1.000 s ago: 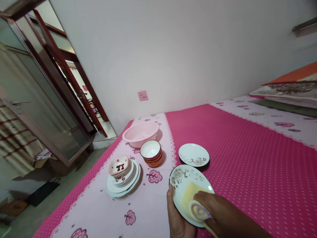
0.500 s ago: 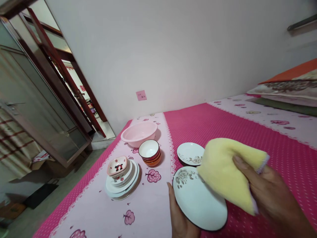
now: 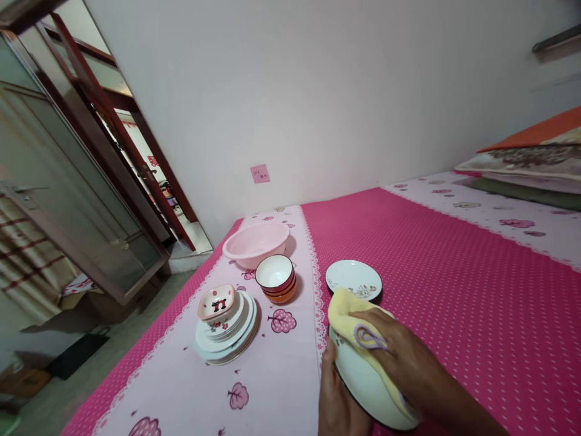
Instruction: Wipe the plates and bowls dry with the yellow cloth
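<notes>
My left hand (image 3: 338, 393) grips the left rim of a white plate (image 3: 363, 378) that has a dark edge and a grey flower print. The plate is tilted above the bedspread. Pressed over its far and right side is a yellow cloth (image 3: 347, 309) with a purple hem, bunched in my right hand (image 3: 399, 351). The cloth hides much of the plate. Just beyond it, another white flowered plate (image 3: 351, 275) lies on the pink bedspread (image 3: 436, 284), its near edge partly covered by the cloth.
To the left stands a stack of plates (image 3: 227, 342) topped by a small square bowl (image 3: 216, 301). Several nested bowls (image 3: 276, 275) sit behind it, near a pink basin (image 3: 254, 245). Folded bedding (image 3: 531, 160) lies at the far right. A white wall (image 3: 318, 103) rises behind.
My right hand lifted the yellow cloth off the plate to the right, opening it out, then brought it back bunched onto the plate's far side. My left hand kept hold; the plate's tilt changed.
</notes>
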The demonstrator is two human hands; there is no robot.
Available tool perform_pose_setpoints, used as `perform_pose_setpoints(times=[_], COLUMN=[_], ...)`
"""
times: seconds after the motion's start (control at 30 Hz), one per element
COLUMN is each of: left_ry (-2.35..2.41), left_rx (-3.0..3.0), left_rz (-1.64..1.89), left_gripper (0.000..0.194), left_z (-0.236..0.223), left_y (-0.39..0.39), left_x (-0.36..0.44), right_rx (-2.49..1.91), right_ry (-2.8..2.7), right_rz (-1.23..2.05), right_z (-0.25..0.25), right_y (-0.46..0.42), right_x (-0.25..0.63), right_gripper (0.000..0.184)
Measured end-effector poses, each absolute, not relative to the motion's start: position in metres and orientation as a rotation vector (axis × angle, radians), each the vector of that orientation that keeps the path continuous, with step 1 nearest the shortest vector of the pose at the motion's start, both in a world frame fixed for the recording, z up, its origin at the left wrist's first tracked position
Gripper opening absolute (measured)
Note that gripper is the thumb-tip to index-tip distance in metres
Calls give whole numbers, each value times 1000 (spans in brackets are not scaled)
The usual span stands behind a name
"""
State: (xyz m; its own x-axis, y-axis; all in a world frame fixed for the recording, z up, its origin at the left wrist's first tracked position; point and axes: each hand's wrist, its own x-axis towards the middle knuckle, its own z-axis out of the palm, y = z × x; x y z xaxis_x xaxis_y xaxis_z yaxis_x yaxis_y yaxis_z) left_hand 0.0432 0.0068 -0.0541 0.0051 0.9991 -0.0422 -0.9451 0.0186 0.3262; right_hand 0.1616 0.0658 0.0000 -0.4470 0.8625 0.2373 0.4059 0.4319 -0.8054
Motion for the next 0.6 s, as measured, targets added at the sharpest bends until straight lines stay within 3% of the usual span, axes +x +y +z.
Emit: perform_pose_setpoints(times=[0.27,0.6], left_ry=[316,384], left_rx=[309,291], left_rz=[1445,1536], left_gripper=[56,42], left_z=[-55,-64], left_y=[8,13], left_x=[43,35], right_rx=[-782,-826], right_ry=[-1811,-1919], right_rz=[1430,1735], right_z=[29,13], right_y=[57,56], right_x=[160,165], right_gripper=[43,36])
